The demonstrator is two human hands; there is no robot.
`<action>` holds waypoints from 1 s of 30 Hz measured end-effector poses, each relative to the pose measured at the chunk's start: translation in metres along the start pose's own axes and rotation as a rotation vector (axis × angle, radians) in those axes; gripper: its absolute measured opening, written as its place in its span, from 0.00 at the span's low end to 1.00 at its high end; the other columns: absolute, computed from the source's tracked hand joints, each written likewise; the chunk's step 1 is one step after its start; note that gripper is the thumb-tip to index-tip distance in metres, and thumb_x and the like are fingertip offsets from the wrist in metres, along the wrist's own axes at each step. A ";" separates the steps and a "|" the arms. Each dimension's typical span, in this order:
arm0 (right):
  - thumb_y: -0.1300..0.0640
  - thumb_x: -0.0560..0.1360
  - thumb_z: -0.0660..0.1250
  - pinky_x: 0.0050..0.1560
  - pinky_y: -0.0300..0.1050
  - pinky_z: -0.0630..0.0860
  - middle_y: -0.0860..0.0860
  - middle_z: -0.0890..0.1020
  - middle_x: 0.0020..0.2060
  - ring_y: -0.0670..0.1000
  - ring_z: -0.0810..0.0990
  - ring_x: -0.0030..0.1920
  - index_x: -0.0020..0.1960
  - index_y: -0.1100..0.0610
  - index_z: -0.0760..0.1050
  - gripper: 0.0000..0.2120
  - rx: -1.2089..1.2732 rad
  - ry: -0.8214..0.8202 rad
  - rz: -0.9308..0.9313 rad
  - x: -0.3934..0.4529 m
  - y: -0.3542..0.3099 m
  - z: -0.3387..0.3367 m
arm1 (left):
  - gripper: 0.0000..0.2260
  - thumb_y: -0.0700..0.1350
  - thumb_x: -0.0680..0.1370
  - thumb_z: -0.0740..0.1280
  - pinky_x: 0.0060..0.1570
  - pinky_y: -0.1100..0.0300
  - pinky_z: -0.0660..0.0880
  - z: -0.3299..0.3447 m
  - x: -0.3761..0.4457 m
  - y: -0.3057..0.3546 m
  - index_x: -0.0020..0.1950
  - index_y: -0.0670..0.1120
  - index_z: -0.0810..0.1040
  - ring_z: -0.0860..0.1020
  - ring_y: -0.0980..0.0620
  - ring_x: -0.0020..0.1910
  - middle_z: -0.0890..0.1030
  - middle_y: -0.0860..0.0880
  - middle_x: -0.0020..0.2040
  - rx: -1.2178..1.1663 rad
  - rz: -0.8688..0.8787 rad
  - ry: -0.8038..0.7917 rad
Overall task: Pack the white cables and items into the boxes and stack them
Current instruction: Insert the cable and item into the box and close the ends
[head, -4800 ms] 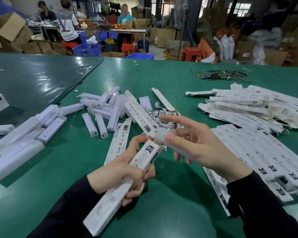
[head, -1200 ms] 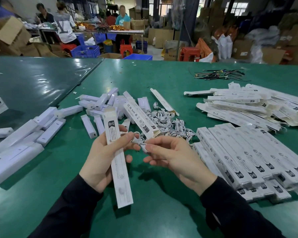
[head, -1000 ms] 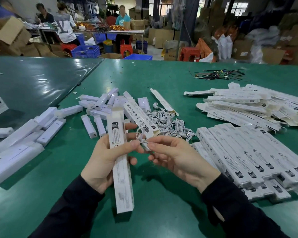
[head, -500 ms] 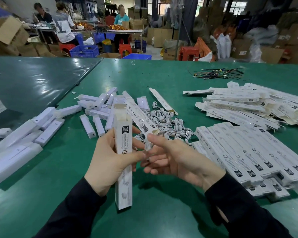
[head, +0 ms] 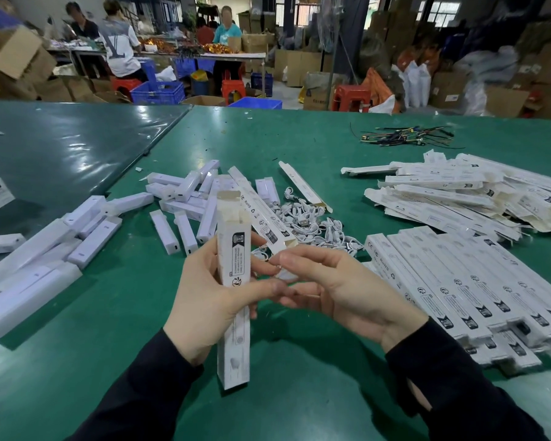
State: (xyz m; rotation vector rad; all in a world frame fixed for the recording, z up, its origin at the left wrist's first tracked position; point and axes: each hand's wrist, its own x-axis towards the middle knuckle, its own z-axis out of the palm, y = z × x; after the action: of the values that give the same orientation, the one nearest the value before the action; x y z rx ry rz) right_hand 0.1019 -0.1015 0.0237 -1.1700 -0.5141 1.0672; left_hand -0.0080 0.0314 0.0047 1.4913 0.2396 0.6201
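L hand (head: 204,300) grips a long white box (head: 234,281) upright, top flap open; R hand (head: 341,288) pinches a small white cable (head: 285,275) beside it. Behind: loose cable pile (head: 312,222) on green table (head: 299,393). Packed boxes (head: 465,288) stacked at right.

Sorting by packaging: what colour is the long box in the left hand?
White with black printing, on the long box in the head view.
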 end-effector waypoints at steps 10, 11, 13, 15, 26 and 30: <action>0.50 0.53 0.80 0.35 0.34 0.77 0.53 0.86 0.35 0.49 0.84 0.34 0.39 0.53 0.87 0.15 -0.162 0.319 -0.382 0.001 -0.006 -0.012 | 0.22 0.39 0.65 0.73 0.19 0.63 0.69 0.000 0.001 0.000 0.58 0.43 0.75 0.70 0.51 0.21 0.81 0.43 0.44 -0.217 -0.405 -0.233; 0.49 0.54 0.80 0.33 0.34 0.75 0.52 0.86 0.34 0.48 0.84 0.33 0.38 0.52 0.87 0.14 -0.183 0.354 -0.444 0.001 -0.007 -0.015 | 0.22 0.40 0.66 0.73 0.19 0.64 0.69 0.000 -0.001 -0.001 0.59 0.43 0.74 0.70 0.51 0.21 0.80 0.43 0.43 -0.196 -0.473 -0.312; 0.51 0.58 0.79 0.32 0.33 0.74 0.51 0.86 0.34 0.47 0.84 0.32 0.38 0.50 0.87 0.10 -0.217 0.384 -0.519 0.000 -0.008 -0.017 | 0.21 0.40 0.69 0.72 0.19 0.64 0.70 0.003 -0.005 -0.003 0.61 0.43 0.73 0.70 0.51 0.22 0.79 0.42 0.40 -0.165 -0.549 -0.470; 0.54 0.61 0.78 0.31 0.32 0.74 0.51 0.86 0.33 0.47 0.83 0.30 0.39 0.50 0.87 0.07 -0.261 0.371 -0.536 0.001 -0.005 -0.015 | 0.21 0.40 0.71 0.72 0.20 0.63 0.72 0.004 -0.007 -0.004 0.62 0.43 0.72 0.71 0.52 0.22 0.78 0.42 0.38 -0.149 -0.584 -0.562; 0.60 0.68 0.78 0.25 0.30 0.67 0.48 0.82 0.25 0.42 0.73 0.22 0.37 0.55 0.85 0.02 -0.514 0.377 -0.370 0.003 0.001 -0.015 | 0.19 0.43 0.71 0.71 0.19 0.65 0.69 0.001 -0.007 -0.005 0.61 0.45 0.74 0.69 0.53 0.21 0.72 0.45 0.32 -0.116 -0.609 -0.544; 0.53 0.68 0.78 0.25 0.33 0.67 0.49 0.78 0.22 0.44 0.71 0.21 0.33 0.55 0.84 0.08 -0.633 0.418 -0.302 0.005 0.005 -0.016 | 0.14 0.43 0.72 0.71 0.20 0.65 0.70 0.004 -0.009 -0.007 0.56 0.49 0.76 0.68 0.52 0.21 0.71 0.45 0.32 -0.111 -0.585 -0.589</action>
State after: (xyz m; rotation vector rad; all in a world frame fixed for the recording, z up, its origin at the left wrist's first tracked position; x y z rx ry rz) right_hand 0.1151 -0.1048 0.0123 -1.7503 -0.6916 0.3763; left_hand -0.0113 0.0236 -0.0034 1.3442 0.1644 -0.2739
